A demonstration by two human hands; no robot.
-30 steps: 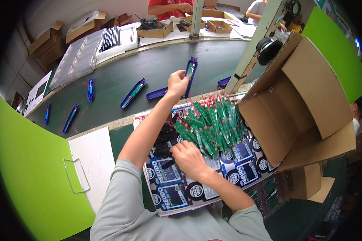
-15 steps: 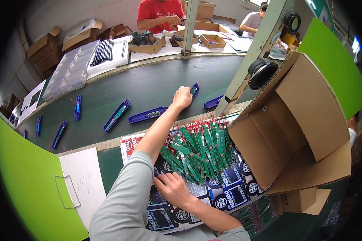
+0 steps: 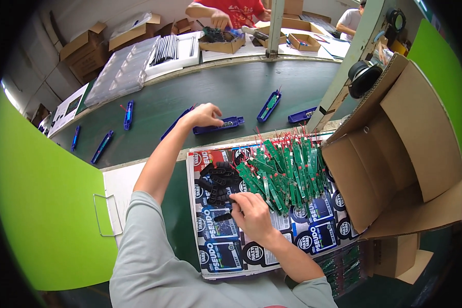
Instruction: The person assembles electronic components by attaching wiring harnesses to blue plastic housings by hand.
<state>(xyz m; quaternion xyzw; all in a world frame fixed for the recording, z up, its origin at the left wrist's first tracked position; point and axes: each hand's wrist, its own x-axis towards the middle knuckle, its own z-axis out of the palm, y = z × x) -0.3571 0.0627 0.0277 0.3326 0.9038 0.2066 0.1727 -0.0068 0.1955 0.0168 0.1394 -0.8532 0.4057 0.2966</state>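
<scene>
My left hand is over the dark green belt, fingers apart, just above a blue elongated plastic casing with a board inside. Partly hidden by that wrist lies another blue casing. My right hand is low over the printed sheet, its thumb and fingertips pinched on a small black plastic part at the edge of a pile of black plastic parts. One loose black part lies just left of that hand. A heap of green circuit boards with red wires spreads beyond it.
More blue casings lie along the belt. An open cardboard box stands at the right, beside a metal post. A green panel rises at the left. Across the belt a person in red works over a small box.
My left hand has let go of the farther casing and moved left to another. My right hand has gone to the black parts, which my arm hid before. The view has shifted.
</scene>
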